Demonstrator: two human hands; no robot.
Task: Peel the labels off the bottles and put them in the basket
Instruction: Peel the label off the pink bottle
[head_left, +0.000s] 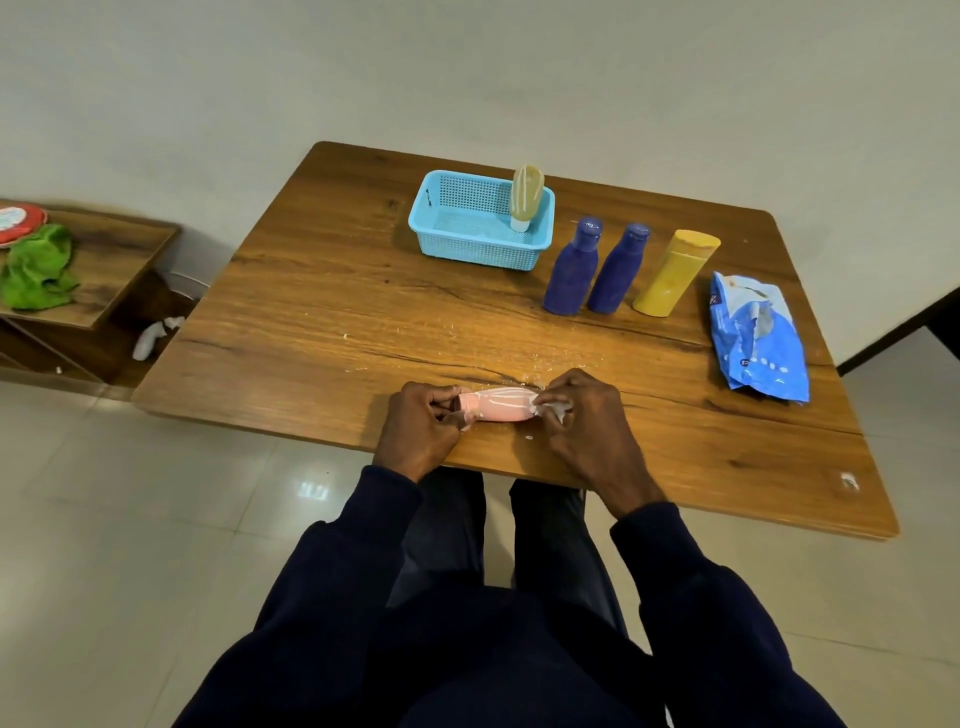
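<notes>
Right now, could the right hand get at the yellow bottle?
Probably yes, once it lets go: the right hand is pinching the label at the end of the pink bottle, and open table lies between it and the yellow bottle, which stands clear of the blue packet.

Both arms reach forward in dark navy sleeves (332, 571), bare from the wrists on, and angle inward toward the pink bottle (498, 408). The left grip (418, 428) closes on the bottle's cap end, back of the hand up, fingers curled in round it. The right grip (587, 415) sits at the bottle's base end, knuckles raised, its fingertips (557, 388) bent down and pinching a white label shred (560, 411) against that end. The two grips lie level with each other, one on each side of the bottle. Both wrists are on the bottle's near side.
</notes>
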